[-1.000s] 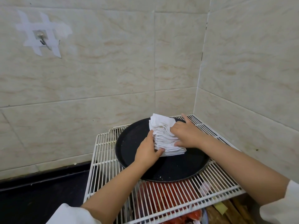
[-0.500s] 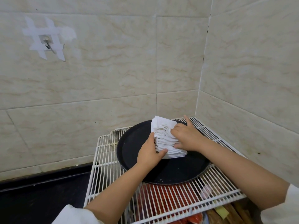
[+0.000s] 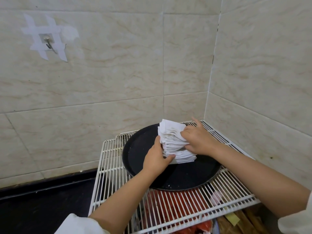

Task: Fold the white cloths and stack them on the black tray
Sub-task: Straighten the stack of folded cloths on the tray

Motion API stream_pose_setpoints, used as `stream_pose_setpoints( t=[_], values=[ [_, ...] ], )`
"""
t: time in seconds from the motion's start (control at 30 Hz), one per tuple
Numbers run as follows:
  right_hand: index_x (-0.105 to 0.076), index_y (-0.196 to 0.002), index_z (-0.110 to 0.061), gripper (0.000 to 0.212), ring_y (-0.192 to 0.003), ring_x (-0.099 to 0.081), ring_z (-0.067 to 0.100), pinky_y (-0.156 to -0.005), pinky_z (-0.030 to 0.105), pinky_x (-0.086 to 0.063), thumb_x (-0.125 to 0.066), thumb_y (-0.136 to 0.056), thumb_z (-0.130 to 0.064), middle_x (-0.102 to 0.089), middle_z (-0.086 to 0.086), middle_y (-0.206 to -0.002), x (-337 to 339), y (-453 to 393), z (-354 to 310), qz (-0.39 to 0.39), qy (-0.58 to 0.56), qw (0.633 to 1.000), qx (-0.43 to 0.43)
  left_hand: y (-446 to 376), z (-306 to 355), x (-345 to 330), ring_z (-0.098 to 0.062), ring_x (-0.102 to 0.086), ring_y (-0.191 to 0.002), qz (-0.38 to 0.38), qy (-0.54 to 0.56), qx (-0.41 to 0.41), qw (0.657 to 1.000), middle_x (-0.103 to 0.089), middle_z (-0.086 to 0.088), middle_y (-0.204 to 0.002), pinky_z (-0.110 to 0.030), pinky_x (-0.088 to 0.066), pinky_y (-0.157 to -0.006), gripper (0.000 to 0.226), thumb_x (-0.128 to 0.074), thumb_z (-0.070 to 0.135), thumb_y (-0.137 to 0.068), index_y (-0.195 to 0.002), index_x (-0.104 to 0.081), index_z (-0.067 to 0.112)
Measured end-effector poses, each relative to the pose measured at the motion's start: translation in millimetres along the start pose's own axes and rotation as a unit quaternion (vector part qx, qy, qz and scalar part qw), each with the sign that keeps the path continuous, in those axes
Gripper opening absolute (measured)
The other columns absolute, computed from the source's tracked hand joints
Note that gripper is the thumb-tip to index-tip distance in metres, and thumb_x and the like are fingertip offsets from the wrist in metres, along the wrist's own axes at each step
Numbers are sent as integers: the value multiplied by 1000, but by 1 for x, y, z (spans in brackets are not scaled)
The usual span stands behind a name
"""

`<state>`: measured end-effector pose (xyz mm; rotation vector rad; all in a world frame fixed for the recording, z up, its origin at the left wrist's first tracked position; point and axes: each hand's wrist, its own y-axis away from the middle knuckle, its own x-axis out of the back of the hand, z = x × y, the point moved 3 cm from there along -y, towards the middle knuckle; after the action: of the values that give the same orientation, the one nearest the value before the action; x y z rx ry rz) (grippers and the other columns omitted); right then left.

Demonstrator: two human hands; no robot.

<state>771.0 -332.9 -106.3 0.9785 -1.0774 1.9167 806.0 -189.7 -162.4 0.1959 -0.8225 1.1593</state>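
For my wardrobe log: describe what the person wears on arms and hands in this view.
Both hands are bare: the left hand and right hand show no gloves, rings, or watch. Both forearms are uncovered. A white fabric sleeve shows at the bottom edge on the left arm, and another white sleeve shows at the right edge on the right arm. No markings are visible on either.

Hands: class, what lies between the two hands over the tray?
The stack of folded white cloths lies between the left hand and right hand, resting on the black tray, in the head view.
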Motion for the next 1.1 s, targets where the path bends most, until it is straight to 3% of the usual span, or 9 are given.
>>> stream_pose_setpoints(
  t=[0.1, 0.17, 0.23, 0.37, 0.5, 0.67, 0.77, 0.93, 1.1],
  values=[
    [-58, -63, -7, 28, -68, -66, 24, -96, 68, -32, -81, -48, -13, -61, 6, -59, -3, 3, -3, -26, -20, 999, -17, 0, -1, 0, -18, -56, -112, 5, 0, -17, 1000, -56, 1, -127, -32, -49, -88, 73, -70, 27, -80, -139, -28, 18],
    [-58, -94, -5, 25, -104, -56, 22, -113, 61, -15, -67, -73, -18, -62, 11, -95, -5, 5, -7, -82, -33, 995, -36, 0, -2, -1, -18, -52, -115, 9, -2, -39, 999, -54, 0, -127, -32, -47, -93, 71, -72, 29, -78, -136, -33, 18],
    [-45, -118, -5, 35, -128, -35, 21, -116, 52, 5, -48, -86, -20, -47, 9, -126, -5, 9, -9, -161, -50, 983, -69, 0, -3, -2, -17, -49, -119, 7, -2, -59, 998, -52, 0, -129, -34, -45, -100, 68, -71, 32, -78, -134, -36, 17],
    [-17, -141, -6, 66, -143, -10, 22, -114, 55, 10, -47, -87, -28, -18, 7, -152, 4, 13, -12, -210, -92, 968, -105, 4, -4, 3, -17, -40, -130, -18, 3, -69, 997, -42, -1, -141, -37, -35, -111, 67, -61, 39, -85, -140, -31, 15],
    [-4, -146, -12, 73, -144, -8, 19, -115, 53, 8, -42, -92, -43, -13, 4, -156, 18, 17, -10, -176, -115, 966, -149, 10, -15, 16, -23, -6, -147, -65, -107, 25, 992, -9, -10, -158, -35, -10, -120, 69, -39, 39, -97, -149, -7, 5],
    [-29, -139, -9, 50, -137, -30, 23, -116, 48, -7, -34, -96, -36, -36, 8, -147, 30, -3, -23, -86, -241, 950, -178, 13, -28, 32, -29, -6, -146, -95, -238, 77, 964, -14, -14, -157, -39, -15, -118, 62, -33, 37, -100, -147, -13, 2],
    [-36, -134, -13, 45, -133, -36, 27, -110, 47, -28, -34, -96, -37, -41, 6, -144, 24, -18, -39, -125, -276, 944, -129, 14, -37, 37, -29, -8, -146, -95, -266, 88, 955, -17, -13, -156, -40, -17, -119, 61, -33, 39, -99, -147, -15, 4],
    [-16, -144, -28, 51, -142, -16, 25, -112, 55, -15, -29, -96, -42, -15, -8, -156, 12, -12, -49, -209, -175, 957, -95, 20, -46, 38, -28, -9, -146, -99, -272, 110, 951, -19, -11, -156, -40, -17, -119, 60, -33, 40, -99, -147, -18, 7],
    [1, -146, -24, 62, -145, 2, 21, -117, 48, -3, -29, -96, -45, 6, -2, -158, 24, 3, -62, -214, -143, 962, -87, 15, -30, 42, -24, -21, -144, -49, -190, 60, 979, -29, -11, -152, -32, -18, -116, 51, -32, 29, -101, -145, -25, 4]
  ],
)
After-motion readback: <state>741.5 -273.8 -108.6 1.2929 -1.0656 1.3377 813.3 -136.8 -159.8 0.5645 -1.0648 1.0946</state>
